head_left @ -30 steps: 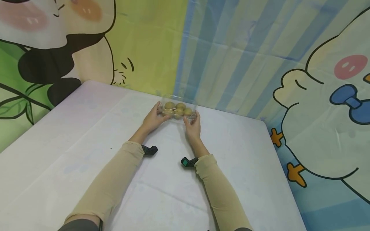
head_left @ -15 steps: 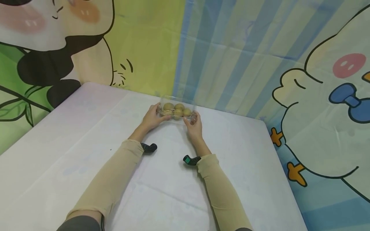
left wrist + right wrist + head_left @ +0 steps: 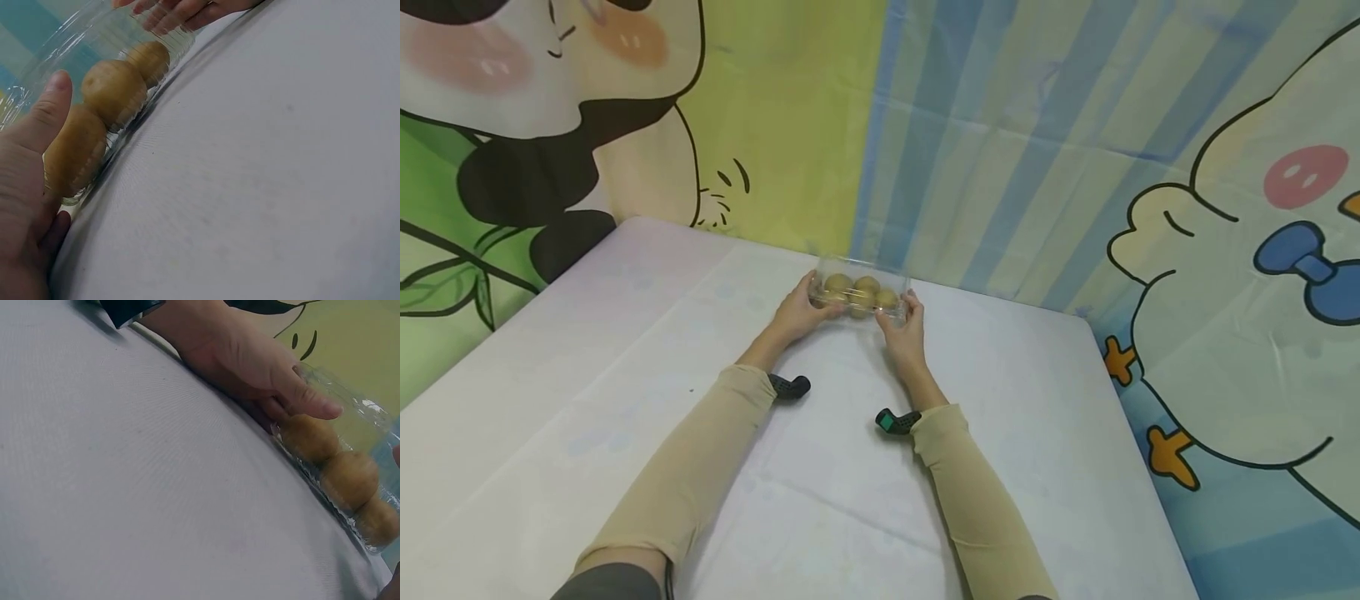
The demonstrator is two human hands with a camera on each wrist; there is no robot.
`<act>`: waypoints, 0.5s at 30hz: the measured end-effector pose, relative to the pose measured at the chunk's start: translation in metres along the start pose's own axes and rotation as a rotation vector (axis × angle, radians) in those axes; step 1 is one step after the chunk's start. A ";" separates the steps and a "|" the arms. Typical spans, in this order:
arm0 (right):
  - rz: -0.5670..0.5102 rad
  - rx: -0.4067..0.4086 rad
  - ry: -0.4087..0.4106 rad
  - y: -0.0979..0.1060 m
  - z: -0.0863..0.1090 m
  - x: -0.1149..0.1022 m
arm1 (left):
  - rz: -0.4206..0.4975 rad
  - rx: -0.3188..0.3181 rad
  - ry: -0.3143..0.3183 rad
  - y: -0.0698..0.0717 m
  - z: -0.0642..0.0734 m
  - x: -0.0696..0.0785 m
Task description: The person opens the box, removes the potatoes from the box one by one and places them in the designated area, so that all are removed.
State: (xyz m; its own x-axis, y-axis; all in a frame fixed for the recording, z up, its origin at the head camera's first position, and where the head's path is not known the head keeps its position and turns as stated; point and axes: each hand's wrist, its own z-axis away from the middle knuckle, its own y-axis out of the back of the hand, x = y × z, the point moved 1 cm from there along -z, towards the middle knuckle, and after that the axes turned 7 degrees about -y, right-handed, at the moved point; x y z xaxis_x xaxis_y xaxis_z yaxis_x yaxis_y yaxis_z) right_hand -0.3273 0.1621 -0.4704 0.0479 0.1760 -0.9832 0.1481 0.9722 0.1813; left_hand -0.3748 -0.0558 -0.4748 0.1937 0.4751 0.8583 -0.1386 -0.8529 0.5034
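A clear plastic box (image 3: 889, 273) of round yellow-brown fruits (image 3: 865, 298) stands near the back edge of the white table, in the head view. My left hand (image 3: 797, 313) holds its left end, the thumb along the front and the other fingers round the side. At the opposite end my right hand (image 3: 906, 335) grips the corner with thumb and fingers. In the left wrist view three fruits (image 3: 114, 94) show in a row through the clear wall, beyond my left thumb. From the right wrist, the box's lower edge lies close over the tabletop.
A white cloth covers the table (image 3: 1022, 433). Behind it hangs a cartoon-printed curtain (image 3: 985, 150), close to the box's far side. Each wrist carries a black camera mount (image 3: 790, 387), and a small dark speck (image 3: 692, 390) lies left of the left forearm.
Both hands keep their hold on the box. Its raised clear top looks tipped slightly lower, and my right forearm has shifted a little to the right. The head view has moved slightly.
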 end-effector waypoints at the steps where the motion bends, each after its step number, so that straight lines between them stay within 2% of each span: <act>1: -0.003 -0.007 -0.002 0.000 0.000 0.000 | -0.002 -0.002 0.003 0.000 0.000 0.000; 5: -0.001 -0.019 -0.027 0.001 0.001 -0.001 | -0.019 -0.002 -0.009 -0.002 0.001 0.002; 11: 0.045 0.008 -0.088 0.003 -0.001 -0.003 | -0.115 0.001 -0.040 -0.005 0.000 0.003; 15: 0.031 -0.027 -0.100 0.003 -0.001 -0.002 | -0.128 0.007 -0.035 -0.005 0.003 0.003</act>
State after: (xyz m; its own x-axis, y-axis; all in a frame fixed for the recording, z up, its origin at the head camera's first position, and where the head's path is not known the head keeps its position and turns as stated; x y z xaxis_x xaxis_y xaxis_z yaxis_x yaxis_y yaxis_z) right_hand -0.3285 0.1645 -0.4675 0.1505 0.1914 -0.9699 0.1187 0.9705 0.2099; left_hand -0.3707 -0.0505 -0.4754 0.2427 0.5724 0.7832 -0.1044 -0.7873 0.6077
